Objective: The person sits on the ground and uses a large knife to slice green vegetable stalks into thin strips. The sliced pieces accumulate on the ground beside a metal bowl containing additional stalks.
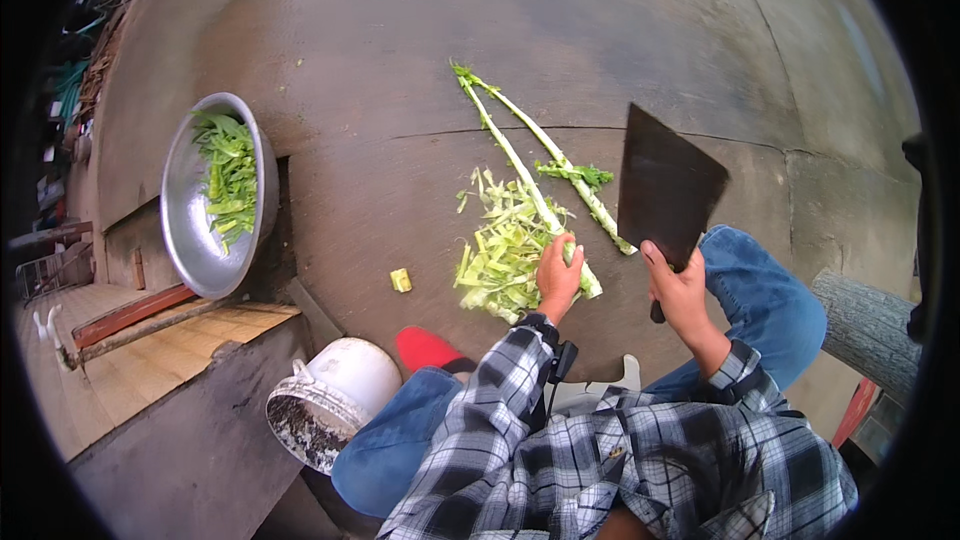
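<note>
A broad, grey-brown concrete floor (370, 50) fills most of the view, stained darker in patches and crossed by thin, dark cracks (765, 18). Beyond its left edge lies a tan, paved surface (70, 340), with a red-painted wooden bar (133, 317) beside it. Blurred clutter, including a teal bundle (70, 90), lines the far left. A grey, rough-surfaced log (865, 325) lies at right. Soft, diffuse light leaves a pale sheen on the concrete.

Two hands (558, 282) (682, 292), just one cleaver (668, 180). I'm counting two long stalks (505, 147) (540, 135), one heap of peelings (507, 250), one loose chunk (401, 280). Plus one metal bowl (184, 202), one white bucket (357, 372), one log (866, 325), one red shoe (430, 348).
</note>
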Tool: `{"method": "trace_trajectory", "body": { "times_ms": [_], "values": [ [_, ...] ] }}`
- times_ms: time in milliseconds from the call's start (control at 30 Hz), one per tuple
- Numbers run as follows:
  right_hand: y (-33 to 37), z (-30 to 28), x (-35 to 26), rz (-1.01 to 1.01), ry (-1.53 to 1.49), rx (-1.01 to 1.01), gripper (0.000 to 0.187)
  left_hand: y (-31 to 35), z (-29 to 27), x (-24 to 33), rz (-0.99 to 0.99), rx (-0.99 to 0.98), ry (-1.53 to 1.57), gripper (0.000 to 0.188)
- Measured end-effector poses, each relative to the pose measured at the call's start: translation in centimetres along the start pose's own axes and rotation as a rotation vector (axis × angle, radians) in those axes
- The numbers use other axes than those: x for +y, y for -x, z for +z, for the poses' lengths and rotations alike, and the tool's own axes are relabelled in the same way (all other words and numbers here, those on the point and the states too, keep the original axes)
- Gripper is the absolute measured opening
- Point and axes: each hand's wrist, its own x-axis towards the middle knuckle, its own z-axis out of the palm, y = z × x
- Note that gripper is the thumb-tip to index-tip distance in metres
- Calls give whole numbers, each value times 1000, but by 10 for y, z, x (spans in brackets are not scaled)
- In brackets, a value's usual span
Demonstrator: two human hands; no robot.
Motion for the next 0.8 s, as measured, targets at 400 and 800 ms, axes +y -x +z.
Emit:
{"method": "trace_trajectory", "body": {
  "times_ms": [400, 800],
  "values": [
    [-19, 24, 51, -278, 510, -246, 22, 22, -103, -29, -12, 70, -258, 44],
    [-55, 1, 109, 67, 1024, -397, 31, 21, -129, -6, 266, 147, -301, 47]
  ]
}}
